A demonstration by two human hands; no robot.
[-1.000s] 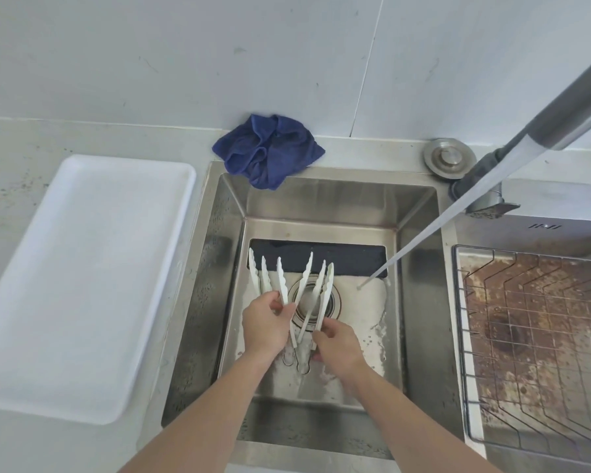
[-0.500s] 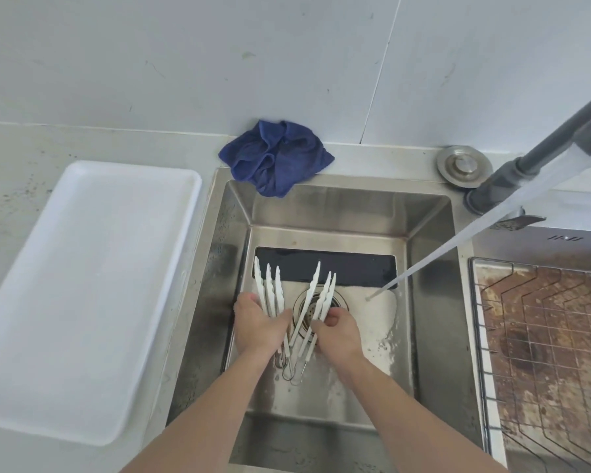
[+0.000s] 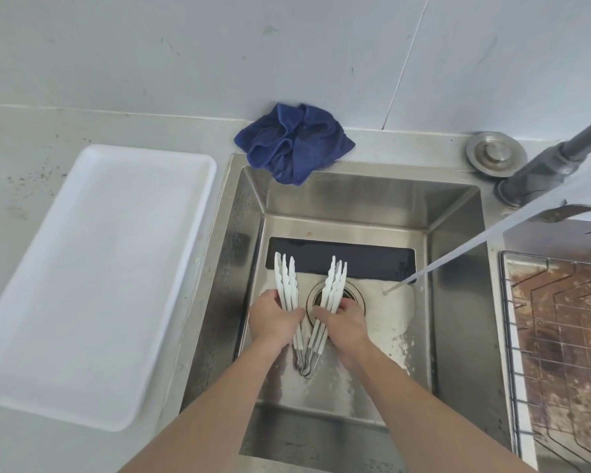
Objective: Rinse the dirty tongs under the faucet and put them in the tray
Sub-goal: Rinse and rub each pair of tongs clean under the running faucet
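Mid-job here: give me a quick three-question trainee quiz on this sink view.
1. True or false: the water stream lands on the tongs.
2. Which side of the sink is the white tray on? A) left B) right C) behind
3. Fill in: the cloth at the sink's back edge is ____.

Key: 1 false, it lands right of them; the left hand and right hand hold them over the drain. 2 A. 3 blue.

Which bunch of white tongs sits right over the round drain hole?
The bunch in the right hand: those tongs lean across the drain. The left hand's bunch stands beside it, over the wet sink floor.
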